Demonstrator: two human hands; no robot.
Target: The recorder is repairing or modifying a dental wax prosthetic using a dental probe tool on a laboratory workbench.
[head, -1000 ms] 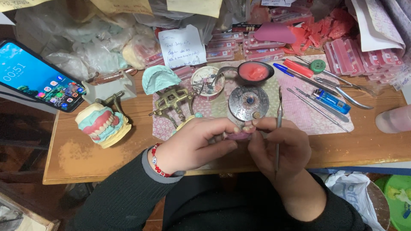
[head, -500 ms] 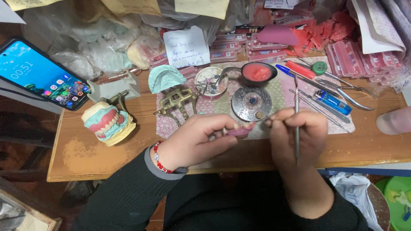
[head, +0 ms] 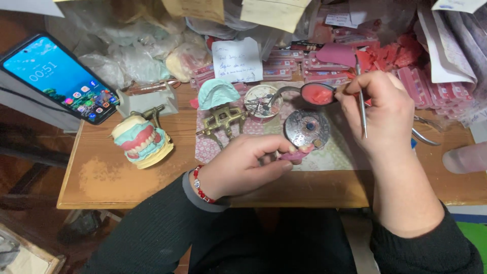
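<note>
Two hands at work over a cluttered wooden worktop point(head: 127, 182).

The right hand point(head: 380, 114) has its grip closed on one thin metal tool point(head: 361, 109), long axis running near to far, its tip pointing away beside the small dish of red wax point(head: 317, 94). The left hand point(head: 243, 165) pinches one pink wax piece point(head: 294, 155) near the round metal disc point(head: 306, 128). One phone point(head: 56, 78) stands far left.

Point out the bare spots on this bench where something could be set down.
Bare wood lies on the workbench between the denture model and the front edge, left of the left hand. Crowded: the patterned cloth under the right hand and the back row.
</note>
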